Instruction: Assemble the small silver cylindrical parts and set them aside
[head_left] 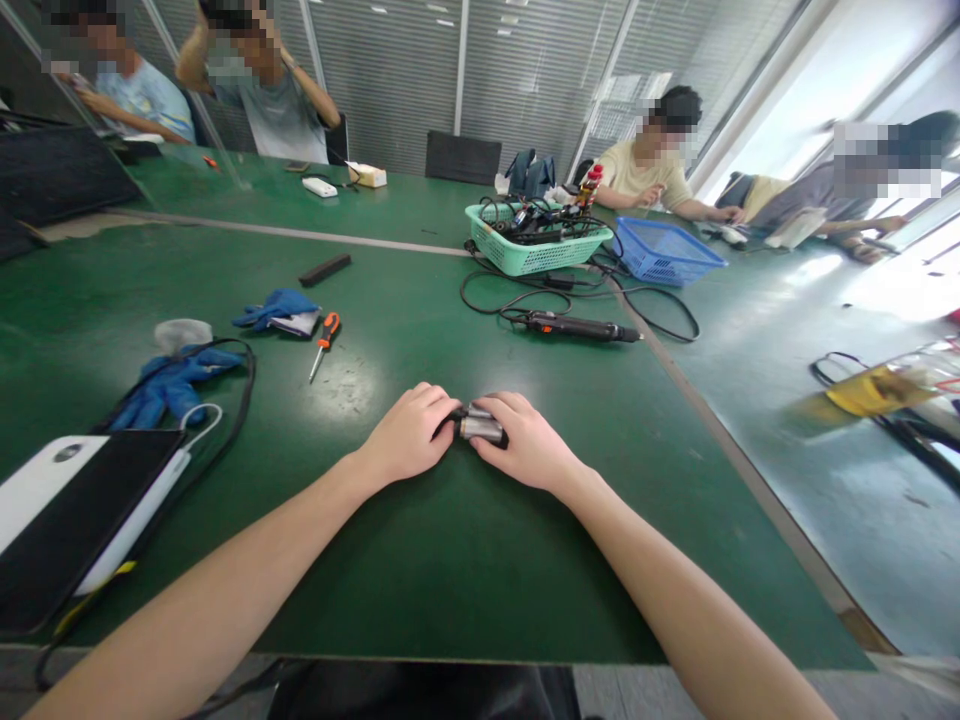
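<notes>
Between my two hands, low over the green table (450,590), is a small silver and black metal part (482,428) with a cylindrical body. My left hand (412,432) has its fingers wrapped round the part's black left end. The fingers of my right hand (525,440) curl over its silver body and right end. An orange and black screwdriver (327,335) lies to the left, beyond my left hand. Past my right hand lies a black electric screwdriver (577,327) with its cable.
A green basket (517,258) holding cables and a blue basket (664,262) stand at the back. Blue gloves (169,385), a black bar (325,270) and a black and white device (82,500) lie left. Several people sit around. A yellow bottle (874,390) is at right.
</notes>
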